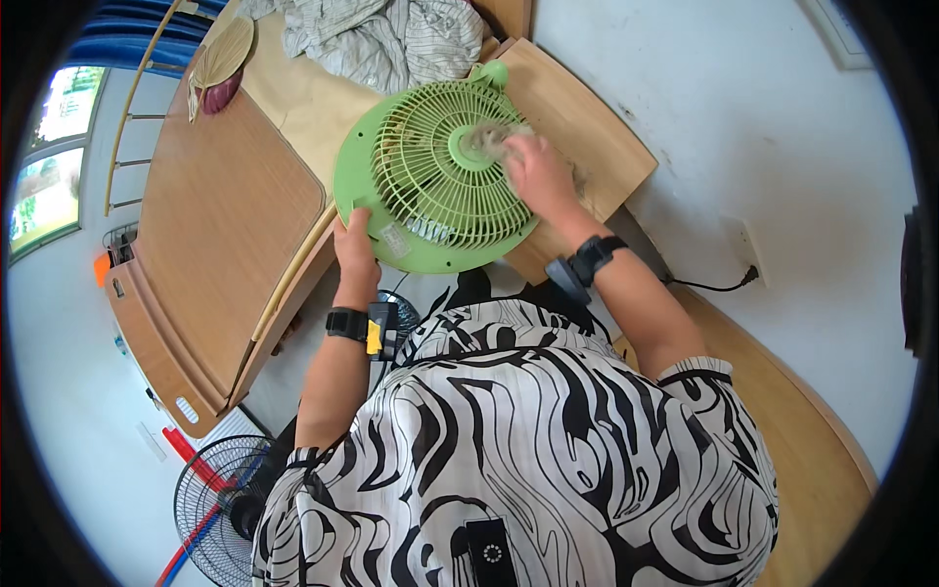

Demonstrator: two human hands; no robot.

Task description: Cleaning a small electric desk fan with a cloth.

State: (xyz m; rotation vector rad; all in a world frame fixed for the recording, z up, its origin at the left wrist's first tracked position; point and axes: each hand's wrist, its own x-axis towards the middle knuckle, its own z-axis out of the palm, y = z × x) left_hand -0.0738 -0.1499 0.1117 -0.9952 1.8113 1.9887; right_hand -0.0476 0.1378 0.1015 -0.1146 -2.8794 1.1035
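Note:
A round green plastic fan housing (356, 165) with a domed, slotted grille (433, 198) is tilted up before me, its far side by the bed and a wooden nightstand. My left hand (356, 249) grips its rim at the lower left, thumb on the near face beside a small white label (395, 240). Over the grille's round hub (460, 152), my right hand (541, 174) pinches a fluffy clump of grey dust (490, 139). More grey fluff (578, 176) shows just beyond that hand, partly hidden by it.
The wooden nightstand (587, 117) stands against the white wall. Crumpled striped bedding (381, 44) and a palm-leaf hand fan (227, 51) lie on the bed mat (227, 191). At lower left is a black standing fan (220, 506). A plug (748, 276) sits at a wall socket on the right.

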